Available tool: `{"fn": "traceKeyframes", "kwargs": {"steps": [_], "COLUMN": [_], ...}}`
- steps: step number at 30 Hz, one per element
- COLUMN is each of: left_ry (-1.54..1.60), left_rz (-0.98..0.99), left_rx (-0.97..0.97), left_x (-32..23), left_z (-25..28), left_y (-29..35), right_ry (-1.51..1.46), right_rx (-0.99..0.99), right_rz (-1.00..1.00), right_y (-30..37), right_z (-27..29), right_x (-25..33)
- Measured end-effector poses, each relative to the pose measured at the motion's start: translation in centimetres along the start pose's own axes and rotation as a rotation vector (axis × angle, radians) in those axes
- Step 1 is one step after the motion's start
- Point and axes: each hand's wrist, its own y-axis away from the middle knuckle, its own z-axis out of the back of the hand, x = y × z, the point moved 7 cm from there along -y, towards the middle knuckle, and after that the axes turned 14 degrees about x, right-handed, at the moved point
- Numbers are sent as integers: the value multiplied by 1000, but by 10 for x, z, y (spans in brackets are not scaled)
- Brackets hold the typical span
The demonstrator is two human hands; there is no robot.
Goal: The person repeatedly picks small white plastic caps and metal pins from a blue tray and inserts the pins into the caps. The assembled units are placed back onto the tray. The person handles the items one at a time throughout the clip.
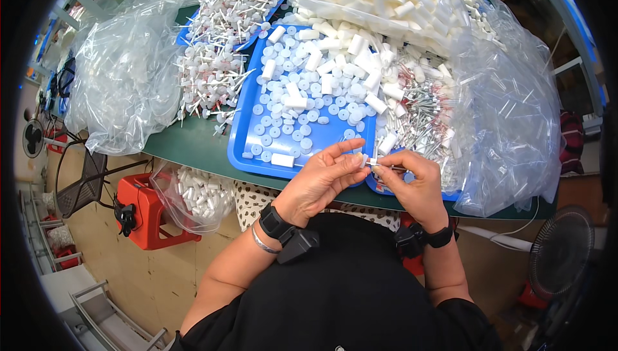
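Note:
Over the front edge of the blue tray (239,151), both hands meet at a tiny assembly. My left hand (318,180) pinches a small white plastic piece (364,159) between thumb and forefinger. My right hand (415,183) is closed on a thin metal rod, mostly covered by the fingers; a small white block (372,162) shows at its end. In the tray lie many translucent round discs (275,132) and white foam-like cylinders (295,102). Beside the right hand, a heap of thin metal rods with red-and-white ends (421,109) lies on another blue tray.
A large clear bag of white cylinders (386,3) sits at the back. Rods fitted with discs (212,71) are piled left. Crumpled plastic bags (122,87) flank both sides of the green table (187,148). Below stand a red stool (145,212) and, at right, a fan (561,251).

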Motion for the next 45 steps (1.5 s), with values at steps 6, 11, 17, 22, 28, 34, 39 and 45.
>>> {"fn": "traceKeyframes", "kwargs": {"steps": [6,11,17,22,28,34,39,45], "left_ry": [-48,-60,-65,-122,-94,-82,-74,-51], "left_rz": [12,41,-2,-114,-97,-118,-116,-131], "left_rx": [-44,-36,-57,-182,-165,-170,-171,-145], "left_x": [7,15,13,-11,-12,-16,-15,-16], "left_z": [7,9,10,14,19,20,21,20], "left_y": [-1,-2,-4,1,2,4,2,1], "right_ry": [100,457,220,187,772,930,1047,815], "right_rx": [-84,-173,-81,-109,90,172,242,184], "right_rz": [6,289,114,-56,184,146,150,158], "right_y": [4,4,3,-10,-28,-30,-29,-25], "right_z": [-7,-15,-17,12,-3,-9,-14,-1], "right_x": [2,26,7,-20,-13,-19,-22,-26]}}
